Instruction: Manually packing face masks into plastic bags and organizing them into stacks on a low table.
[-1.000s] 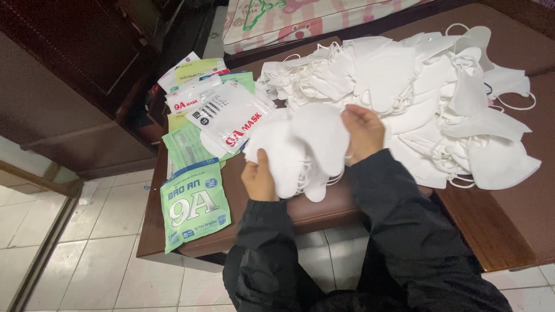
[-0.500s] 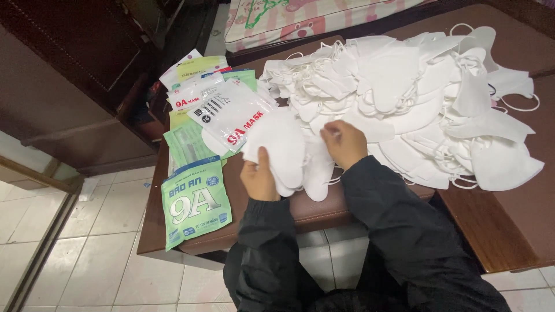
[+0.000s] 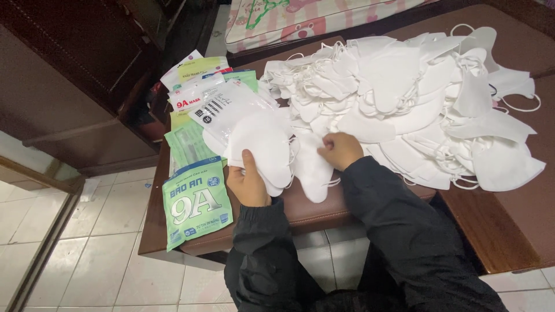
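Left hand [image 3: 247, 184] clamped on the stack [image 3: 260, 147], right hand [image 3: 341, 150] pinching one mask [image 3: 312, 170]: square edges first, straps tucked clear.

A flat green pouch [image 3: 195, 203] with a white band across its top lies at the near left edge of the counter [image 3: 324, 211], its lower end hanging a little over the edge. Just behind it lies a paler green, see-through pouch [image 3: 186, 144]. Farther back a white pouch [image 3: 222, 110] with a black label lies tilted on top of the others. Under it are a white packet with red print [image 3: 188, 99], a green packet corner [image 3: 247, 79], and a white-and-yellow packet [image 3: 193, 66] farthest back.
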